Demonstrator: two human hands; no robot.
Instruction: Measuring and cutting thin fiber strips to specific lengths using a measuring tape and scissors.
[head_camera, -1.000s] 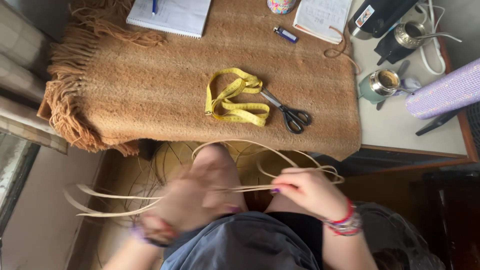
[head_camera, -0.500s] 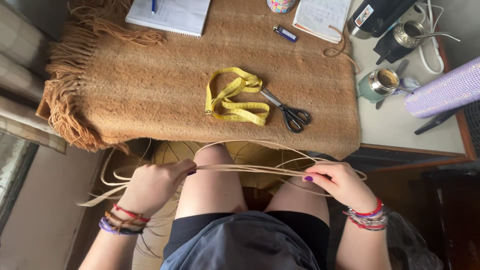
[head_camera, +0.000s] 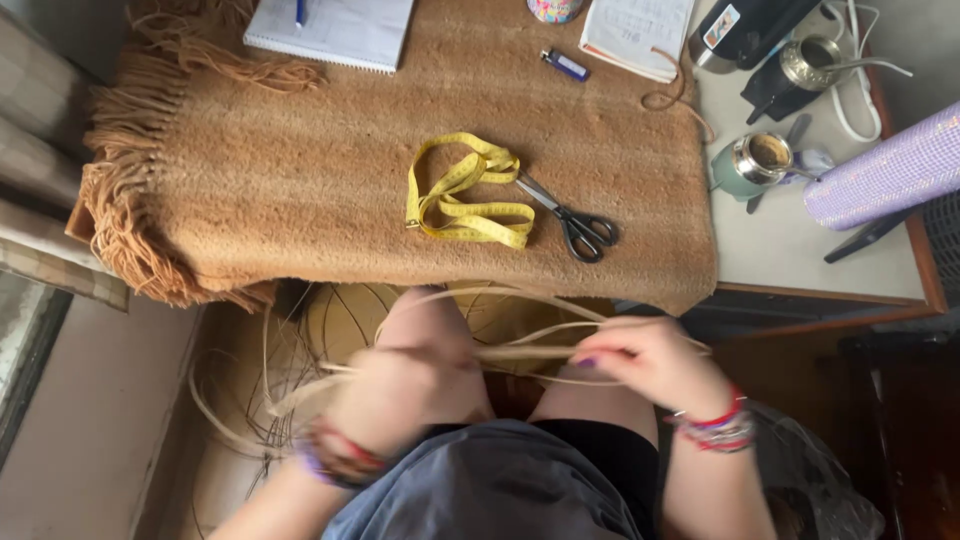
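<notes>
Pale cane strips (head_camera: 520, 352) run between both hands above the person's knees, below the edge of the brown fringed rug (head_camera: 300, 180). The right hand (head_camera: 650, 362) pinches them shut; the left hand (head_camera: 400, 395) is blurred, apparently closed around them. Scissors (head_camera: 575, 225) touch a yellow tape measure (head_camera: 460, 195) on the rug.

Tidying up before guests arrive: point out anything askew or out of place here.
Nothing is spilled or broken. The tape measure lies in a loose tangle over the scissors, and cane strips spill off the lap toward the floor.
</notes>
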